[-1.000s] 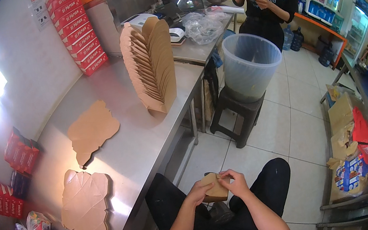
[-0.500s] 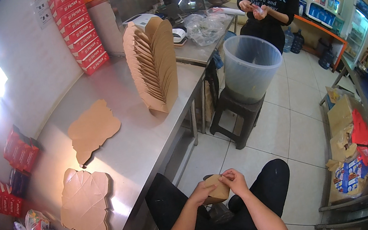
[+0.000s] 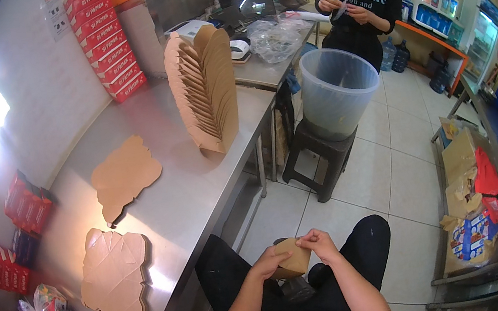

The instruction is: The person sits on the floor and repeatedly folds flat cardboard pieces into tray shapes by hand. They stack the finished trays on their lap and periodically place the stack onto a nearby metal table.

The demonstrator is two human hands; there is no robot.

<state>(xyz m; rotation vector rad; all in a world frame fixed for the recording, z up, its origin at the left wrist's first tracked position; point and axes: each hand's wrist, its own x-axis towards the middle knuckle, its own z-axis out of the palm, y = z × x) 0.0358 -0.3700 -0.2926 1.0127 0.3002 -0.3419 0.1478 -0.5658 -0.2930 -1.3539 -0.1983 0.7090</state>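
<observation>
Over the lap, both hands gripped a brown carton [image 3: 292, 258]. Left hand [image 3: 270, 261] clasped its side; right hand [image 3: 319, 243] pinched its top edge.

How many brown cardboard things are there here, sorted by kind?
Piles of flat brown box blanks on the steel table: 2
Row of nested folded brown boxes standing on the table: 1
Brown box held in both hands, left hand and right hand: 1
Total: 4

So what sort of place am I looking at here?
Probably a takeaway food shop's back prep area: a long stainless steel counter, a nested stack of folded brown cardboard food boxes, and stacked red cartons against the wall.
</observation>
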